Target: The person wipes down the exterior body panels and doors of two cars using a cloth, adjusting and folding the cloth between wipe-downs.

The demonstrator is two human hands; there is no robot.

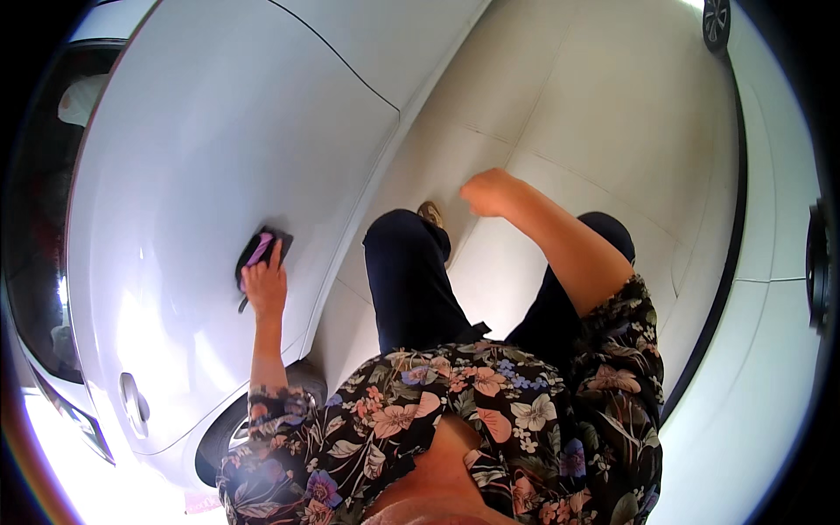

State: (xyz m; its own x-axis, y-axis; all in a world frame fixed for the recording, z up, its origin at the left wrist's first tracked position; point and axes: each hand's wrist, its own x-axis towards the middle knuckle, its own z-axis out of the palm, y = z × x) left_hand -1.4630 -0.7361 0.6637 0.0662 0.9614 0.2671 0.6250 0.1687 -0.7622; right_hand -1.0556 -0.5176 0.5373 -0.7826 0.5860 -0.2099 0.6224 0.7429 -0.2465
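Note:
On the left, my left hand (266, 285) presses a dark cloth (283, 237) with a pink-purple part (261, 248) against a white car's door panel (216, 144). Its fingers lie over the cloth, the index finger stretched out along it. My right hand (489, 192) hangs over the floor between the two cars, away from both, with its fingers curled in. Whether anything is inside those fingers is hidden. The door handle (134, 405) is nearer the lower left, below my left hand.
A second white car (771, 249) stands along the right side, its wheel (716, 23) at the top right. Pale floor tiles (558, 98) run between the cars. The first car's rear wheel (226, 436) is close to my left arm. My shoe (432, 213) is on the floor.

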